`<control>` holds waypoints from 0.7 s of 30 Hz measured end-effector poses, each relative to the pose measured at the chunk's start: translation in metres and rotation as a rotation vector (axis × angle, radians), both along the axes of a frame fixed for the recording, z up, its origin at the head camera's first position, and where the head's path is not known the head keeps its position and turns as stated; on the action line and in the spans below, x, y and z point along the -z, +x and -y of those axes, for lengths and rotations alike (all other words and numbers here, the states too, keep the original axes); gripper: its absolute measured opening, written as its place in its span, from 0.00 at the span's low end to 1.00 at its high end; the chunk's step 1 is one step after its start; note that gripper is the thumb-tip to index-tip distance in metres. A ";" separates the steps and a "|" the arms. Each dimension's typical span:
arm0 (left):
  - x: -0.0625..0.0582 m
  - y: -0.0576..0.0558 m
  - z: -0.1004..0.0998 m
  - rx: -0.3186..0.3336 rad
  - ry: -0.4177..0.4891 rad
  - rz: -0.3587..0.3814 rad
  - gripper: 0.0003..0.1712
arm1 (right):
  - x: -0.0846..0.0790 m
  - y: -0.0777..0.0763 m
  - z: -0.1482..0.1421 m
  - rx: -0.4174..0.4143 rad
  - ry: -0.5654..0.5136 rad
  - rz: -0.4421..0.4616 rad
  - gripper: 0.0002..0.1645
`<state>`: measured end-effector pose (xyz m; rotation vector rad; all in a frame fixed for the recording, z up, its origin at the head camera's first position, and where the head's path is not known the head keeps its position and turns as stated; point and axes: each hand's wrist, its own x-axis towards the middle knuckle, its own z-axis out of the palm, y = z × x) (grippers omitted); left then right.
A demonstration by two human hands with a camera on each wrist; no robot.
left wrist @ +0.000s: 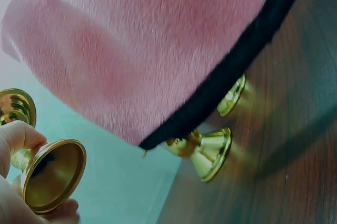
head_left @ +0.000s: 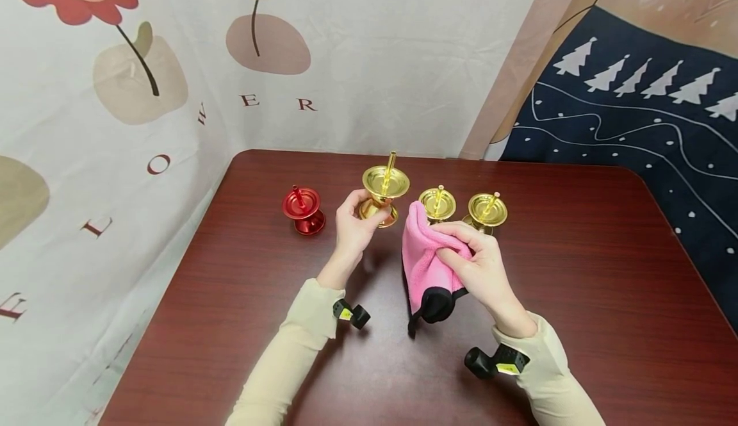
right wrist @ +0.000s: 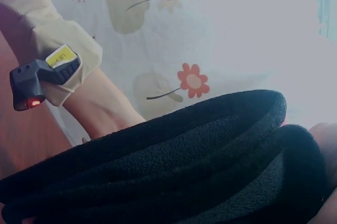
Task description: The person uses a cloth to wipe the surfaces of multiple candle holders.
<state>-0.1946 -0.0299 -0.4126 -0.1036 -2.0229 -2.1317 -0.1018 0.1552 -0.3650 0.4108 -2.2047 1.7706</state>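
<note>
My left hand [head_left: 355, 224] grips a gold candle holder [head_left: 385, 182] low down, around its stem and foot. In the left wrist view the hollow underside of this candle holder [left wrist: 57, 176] shows, raised off the table. My right hand [head_left: 481, 262] pinches a folded pink cloth [head_left: 429, 256] with black trim, thumb on the near side. The cloth hangs just right of the held candle holder, apart from it in the head view. Dark folds of the cloth [right wrist: 210, 155] fill the lower right wrist view and hide most of the right hand's fingers.
Two more gold candle holders, one behind the cloth [head_left: 437, 203] and one further right [head_left: 487, 209], stand on the brown table [head_left: 576, 272]. A red candle holder [head_left: 303, 210] stands to the left. Printed curtains [head_left: 375, 86] hang behind the table.
</note>
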 end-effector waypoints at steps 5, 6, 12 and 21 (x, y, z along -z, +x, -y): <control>0.007 -0.008 0.002 -0.022 -0.045 0.024 0.20 | 0.001 0.001 -0.002 0.015 0.010 0.002 0.18; 0.008 -0.009 0.003 -0.023 -0.053 0.026 0.20 | 0.001 0.001 -0.002 0.019 0.012 0.004 0.18; 0.018 -0.017 0.005 -0.006 -0.057 0.020 0.19 | 0.001 0.002 -0.003 0.034 0.017 0.034 0.18; 0.031 -0.020 0.008 -0.129 -0.285 -0.018 0.19 | 0.003 0.001 -0.004 0.042 0.020 0.061 0.17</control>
